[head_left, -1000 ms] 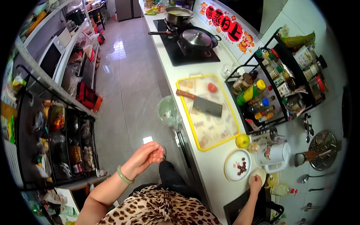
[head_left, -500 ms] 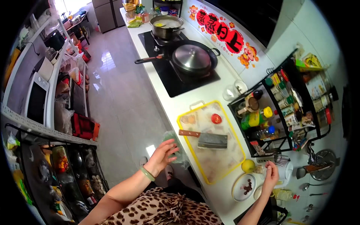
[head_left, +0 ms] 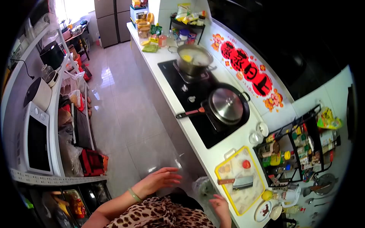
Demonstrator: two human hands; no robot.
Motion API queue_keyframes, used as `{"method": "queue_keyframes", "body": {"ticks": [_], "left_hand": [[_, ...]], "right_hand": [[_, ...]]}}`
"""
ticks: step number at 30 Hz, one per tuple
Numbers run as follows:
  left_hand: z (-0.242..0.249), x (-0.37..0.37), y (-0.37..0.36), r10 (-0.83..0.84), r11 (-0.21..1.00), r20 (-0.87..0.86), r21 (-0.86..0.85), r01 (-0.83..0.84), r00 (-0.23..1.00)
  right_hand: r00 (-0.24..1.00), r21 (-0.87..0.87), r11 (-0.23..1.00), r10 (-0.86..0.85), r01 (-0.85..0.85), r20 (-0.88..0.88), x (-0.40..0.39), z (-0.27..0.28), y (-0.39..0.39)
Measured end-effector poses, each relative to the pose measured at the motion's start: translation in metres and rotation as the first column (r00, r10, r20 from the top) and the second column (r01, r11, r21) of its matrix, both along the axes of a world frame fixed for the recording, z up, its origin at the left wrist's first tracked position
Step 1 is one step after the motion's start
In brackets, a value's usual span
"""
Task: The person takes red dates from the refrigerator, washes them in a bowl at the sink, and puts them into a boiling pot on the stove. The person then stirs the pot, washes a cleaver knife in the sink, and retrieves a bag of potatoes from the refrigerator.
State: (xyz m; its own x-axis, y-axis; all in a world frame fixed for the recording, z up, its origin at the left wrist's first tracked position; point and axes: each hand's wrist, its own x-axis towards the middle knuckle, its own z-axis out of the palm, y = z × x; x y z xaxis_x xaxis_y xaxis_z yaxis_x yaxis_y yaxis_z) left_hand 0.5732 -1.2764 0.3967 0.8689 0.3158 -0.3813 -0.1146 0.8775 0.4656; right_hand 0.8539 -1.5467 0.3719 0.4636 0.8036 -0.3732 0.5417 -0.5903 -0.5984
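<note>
My left hand (head_left: 161,180) is open over the floor beside the counter, its fingers stretched out and holding nothing. A green bangle (head_left: 134,195) circles that wrist. Lower right, my right hand (head_left: 220,208) hangs near the counter's front edge with loosely bent, parted fingers and nothing visible in them. Closest to it is a yellow-rimmed cutting board (head_left: 245,200). On the board lie a cleaver (head_left: 243,182) with a wooden handle and a red tomato piece (head_left: 246,164). A plastic bag (head_left: 205,188) hangs below the counter edge between my hands.
A lidded wok (head_left: 227,104) and an uncovered pot (head_left: 194,60) of pale liquid stand on the black cooktop (head_left: 207,133). A yellow fruit (head_left: 267,195) and a plate with dark red pieces (head_left: 263,211) sit beyond the board. Shelves with a microwave (head_left: 38,138) line the left.
My right hand has moved left and back from beside the plate toward the counter edge. My left hand is lower. The view has shifted, showing more of the cooktop and the far end.
</note>
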Motion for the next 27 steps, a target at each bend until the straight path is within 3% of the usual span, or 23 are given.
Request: {"method": "queue_keyframes", "body": {"ticks": [1,3,5,7,9,13,15,17,19,22,25,27], "left_hand": [[0.000,-0.013,0.017,0.020,1.000,-0.010,-0.013,-0.020,1.000],[0.021,-0.035,0.047,0.112,0.993,-0.078,0.048,-0.108,0.991],[0.027,-0.047,0.089,0.166,0.980,-0.089,0.125,-0.154,0.982],[0.024,-0.057,0.124,0.200,0.970,-0.059,0.154,-0.189,0.978],[0.016,-0.066,0.158,0.223,0.961,-0.055,0.183,-0.210,0.973],[0.021,-0.082,0.238,0.314,0.926,-0.038,0.233,-0.297,0.949],[0.024,-0.091,0.282,0.366,0.904,-0.075,0.268,-0.334,0.928],[0.027,-0.099,0.324,0.431,0.878,-0.118,0.286,-0.385,0.895],[0.035,-0.109,0.362,0.470,0.854,-0.154,0.326,-0.404,0.869],[0.039,-0.121,0.412,0.531,0.823,-0.153,0.327,-0.465,0.833],[0.031,-0.129,0.455,0.568,0.806,-0.144,0.298,-0.511,0.811],[0.018,-0.131,0.480,0.576,0.807,-0.157,0.265,-0.528,0.802]], "right_hand": [[0.902,0.211,0.936,-0.185,0.283,-0.390,-0.002,-0.010,0.011],[0.930,0.384,0.868,-0.201,0.314,-0.308,-0.005,0.055,0.087],[0.798,0.287,0.802,-0.346,0.524,-0.493,-0.003,0.100,0.155],[0.951,0.468,0.839,-0.171,0.278,-0.258,0.006,0.116,0.216],[0.968,0.541,0.819,-0.069,0.193,-0.241,0.004,0.134,0.277],[0.966,0.622,0.771,0.035,0.138,-0.258,0.003,0.140,0.395],[0.931,0.528,0.815,-0.035,0.236,-0.362,0.006,0.133,0.453],[0.949,0.565,0.804,0.003,0.185,-0.315,0.025,0.101,0.516],[0.994,0.519,0.848,-0.092,0.106,-0.053,0.029,0.094,0.570],[0.951,0.370,0.928,-0.156,0.048,0.268,0.034,0.095,0.635],[0.916,0.136,0.990,-0.097,0.047,0.389,0.035,0.101,0.676],[0.884,0.135,0.991,-0.071,0.009,0.463,0.044,0.088,0.691]]}}
